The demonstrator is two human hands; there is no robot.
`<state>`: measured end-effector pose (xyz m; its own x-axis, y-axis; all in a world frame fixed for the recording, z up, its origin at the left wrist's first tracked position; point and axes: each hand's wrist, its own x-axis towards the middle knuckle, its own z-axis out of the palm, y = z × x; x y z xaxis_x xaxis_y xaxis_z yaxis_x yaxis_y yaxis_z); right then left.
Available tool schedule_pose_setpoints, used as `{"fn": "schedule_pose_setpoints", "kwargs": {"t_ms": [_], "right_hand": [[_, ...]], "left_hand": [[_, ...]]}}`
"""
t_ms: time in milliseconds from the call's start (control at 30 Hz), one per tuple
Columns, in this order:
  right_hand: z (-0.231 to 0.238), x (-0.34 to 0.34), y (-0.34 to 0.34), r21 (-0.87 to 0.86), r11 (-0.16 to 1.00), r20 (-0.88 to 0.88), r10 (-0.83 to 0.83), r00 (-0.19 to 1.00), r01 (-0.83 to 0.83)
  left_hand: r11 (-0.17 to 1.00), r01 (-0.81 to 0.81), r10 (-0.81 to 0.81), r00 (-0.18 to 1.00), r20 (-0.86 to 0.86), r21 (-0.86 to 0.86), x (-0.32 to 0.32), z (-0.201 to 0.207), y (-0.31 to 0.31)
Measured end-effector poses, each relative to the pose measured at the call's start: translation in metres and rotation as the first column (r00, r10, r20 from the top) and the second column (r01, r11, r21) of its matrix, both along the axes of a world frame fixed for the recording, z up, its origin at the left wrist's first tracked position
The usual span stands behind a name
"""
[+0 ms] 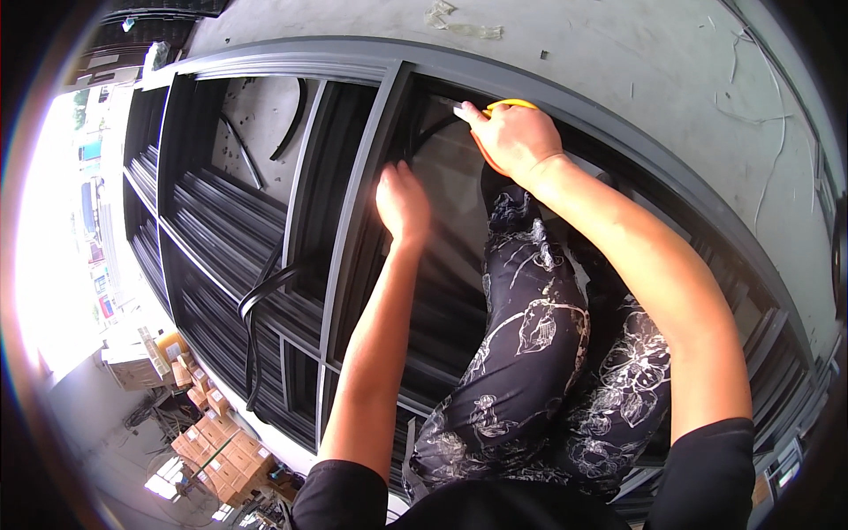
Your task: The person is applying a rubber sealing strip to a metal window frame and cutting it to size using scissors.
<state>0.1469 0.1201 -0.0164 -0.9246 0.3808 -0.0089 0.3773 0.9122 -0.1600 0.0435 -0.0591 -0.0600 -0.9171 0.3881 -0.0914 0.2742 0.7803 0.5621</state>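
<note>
My right hand [517, 140] is closed around scissors [512, 103] with yellow-orange handles, near the top bar of a dark grey metal frame [369, 163]. Their metal end points left, into the frame's corner. My left hand [403, 201], slightly blurred, is beside an upright bar, its fingers drawn together at the lower end of a thin black strip [433, 132]. The strip curves up to the right toward the scissors. My fingertips are partly hidden, so the exact grip is unclear.
More dark frames [230, 212] lie stacked under this one. A black strip [250, 309] hangs over the bars at left. My patterned trouser legs [530, 336] are within the frame opening. Cardboard boxes [225, 459] stand at lower left; plastic scraps [464, 26] lie on the floor.
</note>
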Motion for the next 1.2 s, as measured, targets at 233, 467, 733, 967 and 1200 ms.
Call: {"fn": "schedule_pose_setpoints", "kwargs": {"t_ms": [233,467,733,967,1200], "right_hand": [[0.019,0.013,-0.003,-0.074,0.997,-0.097,-0.019,0.995,0.012],[0.027,0.014,0.004,-0.179,0.974,-0.007,-0.141,0.99,0.138],[0.058,0.036,0.02,-0.185,0.983,-0.364,-0.06,0.929,-0.009],[0.036,0.018,0.047,-0.056,0.992,-0.515,-0.124,0.848,0.112],[0.029,-0.061,0.053,0.019,1.0,-0.552,0.022,0.834,-0.014]], "left_hand": [[1.0,-0.011,0.006,0.966,-0.26,-0.016,0.006,-0.003,0.017],[0.994,-0.035,0.003,0.957,-0.289,-0.105,0.008,0.016,0.025],[0.947,0.191,-0.251,0.941,-0.227,-0.258,-0.005,0.056,0.019],[0.87,0.242,-0.389,0.872,-0.297,-0.429,-0.012,0.072,0.023],[0.703,0.26,-0.531,0.811,-0.245,-0.662,-0.025,0.062,0.033]]}}
